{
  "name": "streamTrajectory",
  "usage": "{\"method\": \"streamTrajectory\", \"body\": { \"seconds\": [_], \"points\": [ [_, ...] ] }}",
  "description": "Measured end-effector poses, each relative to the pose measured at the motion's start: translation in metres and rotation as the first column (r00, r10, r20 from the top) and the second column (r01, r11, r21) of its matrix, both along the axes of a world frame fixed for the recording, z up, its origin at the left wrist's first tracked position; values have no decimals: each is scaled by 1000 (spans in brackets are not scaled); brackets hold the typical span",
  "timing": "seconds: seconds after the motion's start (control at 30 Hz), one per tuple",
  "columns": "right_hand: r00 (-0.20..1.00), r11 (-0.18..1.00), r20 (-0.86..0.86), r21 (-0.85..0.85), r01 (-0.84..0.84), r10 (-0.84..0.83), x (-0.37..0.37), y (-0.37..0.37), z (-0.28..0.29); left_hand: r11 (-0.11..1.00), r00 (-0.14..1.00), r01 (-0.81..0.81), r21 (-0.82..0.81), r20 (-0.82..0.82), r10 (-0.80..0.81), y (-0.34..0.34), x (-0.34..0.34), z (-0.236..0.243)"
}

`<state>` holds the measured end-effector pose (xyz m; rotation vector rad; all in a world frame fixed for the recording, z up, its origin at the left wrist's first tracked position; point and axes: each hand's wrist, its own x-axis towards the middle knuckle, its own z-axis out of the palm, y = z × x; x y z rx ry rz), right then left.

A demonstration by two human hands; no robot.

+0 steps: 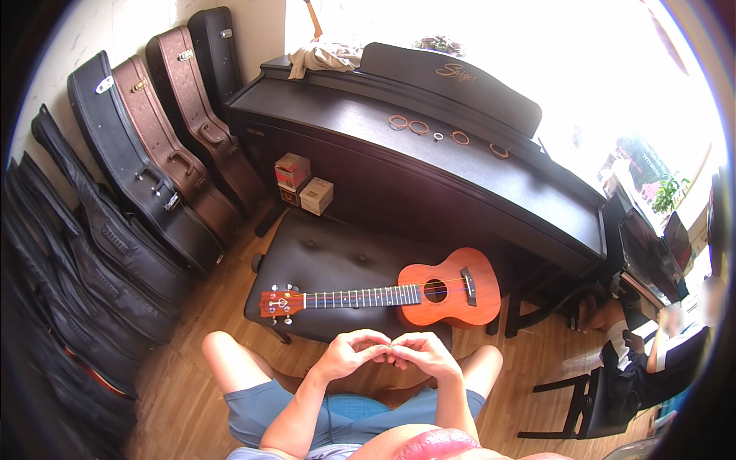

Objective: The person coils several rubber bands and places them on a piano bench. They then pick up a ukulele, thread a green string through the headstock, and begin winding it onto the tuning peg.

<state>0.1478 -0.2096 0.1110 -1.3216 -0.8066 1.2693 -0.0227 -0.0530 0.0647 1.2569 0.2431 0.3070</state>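
Observation:
My left hand (356, 354) and my right hand (423, 354) meet fingertip to fingertip above my lap. Both are closed in a pinch on something tiny, with a faint greenish spot between them; its kind is too small to tell. Just beyond the hands, a reddish-brown ukulele (420, 313) lies face up on a black padded bench (330, 257). Its head with the tuning pegs (280, 303) points left and its body is to the right. Light strings run along the neck. Neither hand touches the ukulele.
Behind the bench stands a dark upright digital piano (337, 100), with several thin coils (418, 128) on its lid. Small boxes (317, 195) stand under it. Instrument cases (130, 169) and soft bags (115, 238) line the left. A person (652, 345) sits on a chair (586, 402) at right.

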Motion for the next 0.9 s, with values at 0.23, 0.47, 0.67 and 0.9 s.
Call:
{"method": "streamTrajectory", "body": {
  "seconds": [0.23,0.47,0.67,0.9],
  "points": [
    [980,982,73,4,188,-187,-13,5,-14,984,989,-151,99,22,149,-4,4,3],
    [939,941,67,48,335,-338,-27,12,-12,863,956,-290,412,92,277,-7,9,13],
    [907,910,82,62,409,-414,-38,28,-23,821,929,-368,437,136,344,1,9,10],
    [884,886,81,103,452,-461,-42,19,-39,952,963,-268,149,41,265,-4,6,-8]
  ]
}}
